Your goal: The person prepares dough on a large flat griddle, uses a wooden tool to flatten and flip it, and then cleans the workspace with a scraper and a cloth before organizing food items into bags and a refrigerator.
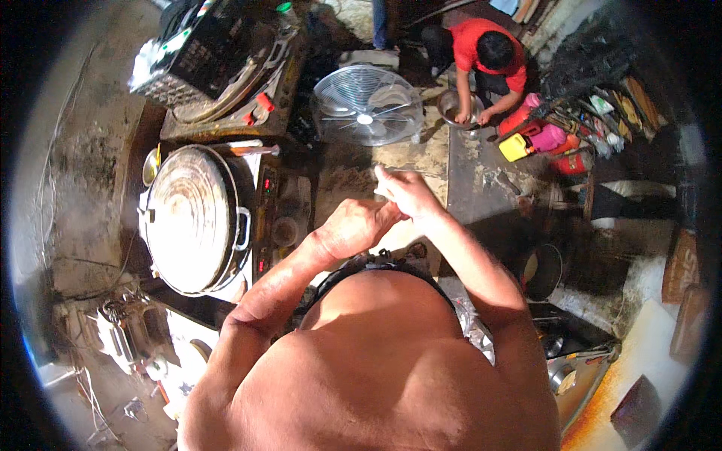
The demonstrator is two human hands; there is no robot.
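Observation:
My left hand and my right hand meet in front of my belly, above the floor. The left fingers are curled and touch the right hand near its palm. A small pale patch shows at the right fingers; strong light hides whether it is a held thing or skin. What lies between the two hands is hidden. To the left of my left hand, a large round pan with a metal lid sits on a cooker with red lit displays. A metal loop handle faces me.
A round floor fan stands ahead. Beyond it at right, a crouching person in red has both hands at a metal bowl. Yellow and pink plastic containers lie right. A black crate rests on a worktop at upper left.

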